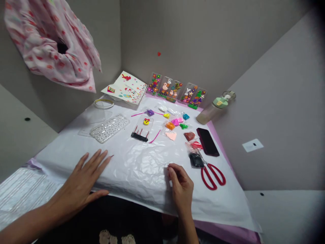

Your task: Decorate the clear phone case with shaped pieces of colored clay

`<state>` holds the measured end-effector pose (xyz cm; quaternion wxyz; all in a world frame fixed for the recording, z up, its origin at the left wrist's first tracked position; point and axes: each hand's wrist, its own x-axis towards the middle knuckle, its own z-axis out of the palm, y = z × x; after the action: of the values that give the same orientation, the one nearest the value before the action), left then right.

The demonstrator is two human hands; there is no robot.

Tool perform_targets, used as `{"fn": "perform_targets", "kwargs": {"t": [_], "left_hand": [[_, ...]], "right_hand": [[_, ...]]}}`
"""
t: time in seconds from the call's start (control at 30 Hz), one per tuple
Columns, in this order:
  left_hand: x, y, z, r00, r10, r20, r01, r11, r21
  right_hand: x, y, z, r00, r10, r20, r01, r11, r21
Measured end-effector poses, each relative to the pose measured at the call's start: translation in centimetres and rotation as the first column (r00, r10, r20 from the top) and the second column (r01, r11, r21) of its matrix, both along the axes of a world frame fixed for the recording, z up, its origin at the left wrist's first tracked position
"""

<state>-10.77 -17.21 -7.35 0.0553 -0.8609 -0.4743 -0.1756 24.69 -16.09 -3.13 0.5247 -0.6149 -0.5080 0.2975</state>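
My left hand [88,173] lies flat with fingers spread on the white plastic-covered table [142,169]. By its index fingertip is a thin reddish-brown strand of clay [112,156]. Closed in a pinch, my right hand [181,183] rests at the front of the table; a tiny dark red spot shows at its fingertips, too small to name. Beyond both hands sits a clear phone case [149,130] with a black clay strip, thin brown upright strands and a yellow clay face with red on top. Pink clay strands [155,136] lie beside it.
Bagged clay lumps [170,125] in several colours lie right of centre. Red-handled scissors [213,176], a black phone [207,141] and a bottle [210,110] stand along the right. A patterned clear case [110,128] lies left; decorated cases [166,86] and a notebook [129,88] are behind.
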Motion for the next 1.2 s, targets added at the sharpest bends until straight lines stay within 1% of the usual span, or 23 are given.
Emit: {"fn": "perform_targets", "kwargs": {"t": [0.07,0.17,0.23,0.37,0.43,0.5,0.67,0.8,0.87,0.93,1.03,1.2], "left_hand": [[0.3,-0.3,0.1,1.0,-0.023,0.006,0.023,1.0,-0.014],[0.5,-0.2,0.4,0.999,0.042,0.022,-0.042,0.999,-0.015],[0.5,-0.1,0.5,0.998,0.061,0.029,-0.061,0.998,-0.017],[0.4,-0.2,0.4,1.0,0.004,0.024,-0.003,0.999,-0.033],[-0.1,-0.2,0.3,1.0,0.001,-0.005,-0.001,0.999,-0.032],[-0.8,-0.1,0.2,1.0,0.025,-0.011,-0.026,0.999,-0.032],[-2.2,0.6,0.6,0.988,0.106,0.11,-0.101,0.994,-0.052],[-2.6,1.9,1.9,0.974,0.121,0.193,-0.113,0.992,-0.055],[-2.4,2.9,2.8,0.959,0.141,0.244,-0.119,0.988,-0.103],[-1.9,4.1,3.8,0.953,0.158,0.258,-0.108,0.974,-0.197],[-1.3,6.0,4.9,0.969,0.148,0.199,-0.075,0.94,-0.332],[-1.3,8.2,5.9,0.992,0.077,0.102,-0.026,0.904,-0.427]], "right_hand": [[0.0,0.0,0.0,1.0,-0.005,0.0,0.005,1.0,0.002],[0.0,0.0,-0.1,1.0,-0.001,0.0,0.001,1.0,-0.004],[0.1,-0.1,-0.2,1.0,0.003,0.006,-0.003,1.0,-0.009],[0.1,-0.1,-0.3,1.0,-0.004,0.02,0.004,1.0,-0.007],[0.1,-0.1,-0.3,1.0,-0.001,0.023,0.001,1.0,-0.002],[0.1,-0.1,-0.3,1.0,0.002,0.029,-0.002,1.0,0.004],[0.1,-0.1,-0.3,1.0,-0.006,0.023,0.005,1.0,0.013],[0.1,-0.1,-0.4,1.0,0.001,0.028,-0.001,1.0,0.016],[0.1,-0.1,-0.4,0.999,0.004,0.035,-0.005,1.0,0.016],[0.2,-0.1,-0.4,0.999,0.003,0.042,-0.004,1.0,0.016],[0.1,-0.2,-0.4,0.999,0.001,0.043,-0.002,1.0,0.016],[0.2,-0.3,-0.5,0.999,0.008,0.035,-0.009,1.0,0.018]]}}
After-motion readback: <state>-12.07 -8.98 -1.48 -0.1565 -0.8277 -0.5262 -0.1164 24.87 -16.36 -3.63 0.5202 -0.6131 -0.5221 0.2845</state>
